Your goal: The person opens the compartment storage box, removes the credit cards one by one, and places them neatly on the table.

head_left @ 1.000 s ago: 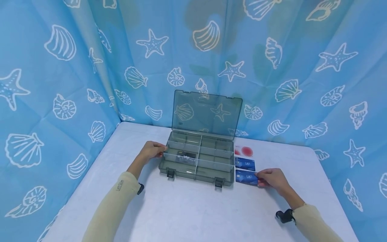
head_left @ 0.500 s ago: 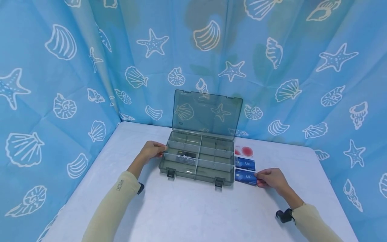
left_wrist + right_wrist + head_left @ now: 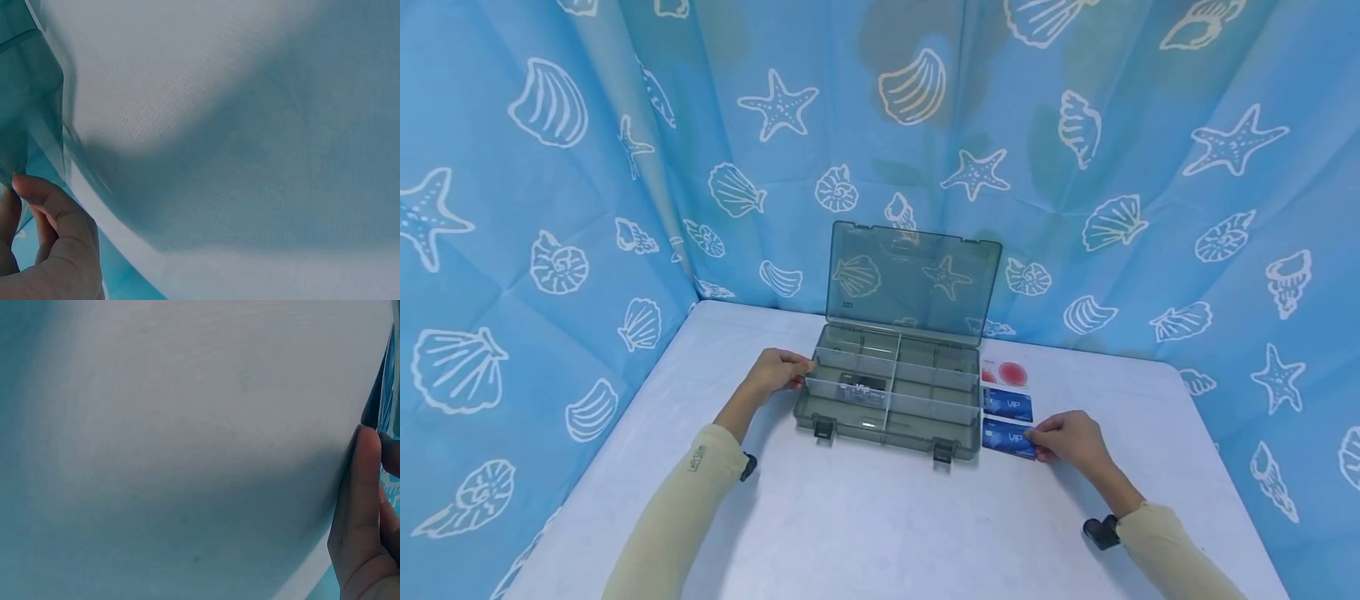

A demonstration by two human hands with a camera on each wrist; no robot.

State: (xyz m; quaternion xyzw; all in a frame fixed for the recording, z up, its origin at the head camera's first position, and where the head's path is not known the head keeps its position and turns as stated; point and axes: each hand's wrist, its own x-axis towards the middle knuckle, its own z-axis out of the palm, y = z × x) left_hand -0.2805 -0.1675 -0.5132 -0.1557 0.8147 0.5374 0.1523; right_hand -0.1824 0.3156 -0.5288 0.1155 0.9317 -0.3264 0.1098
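Observation:
A grey see-through compartment box (image 3: 880,437) stands on the table with its lid (image 3: 917,283) raised. My left hand (image 3: 775,372) pinches the box's left wall; in the left wrist view, thumb and finger (image 3: 53,206) meet at that wall. A black VIP card (image 3: 862,389) lies in a left compartment. To the right of the box, my right hand (image 3: 1072,439) pinches the right end of a blue VIP card (image 3: 1006,437). The right wrist view has this card (image 3: 375,403) edge-on between thumb and fingers. A second blue VIP card (image 3: 1007,404) lies just behind it.
A white card with red circles (image 3: 1012,374) lies farther back beside the box. Two dark latches (image 3: 943,451) stick out at the box's front. A blue shell-patterned curtain (image 3: 775,200) hangs behind the white table (image 3: 865,525).
My right hand has shifted slightly left and back along the front blue card, which has barely moved. The left hand and box keep their places.

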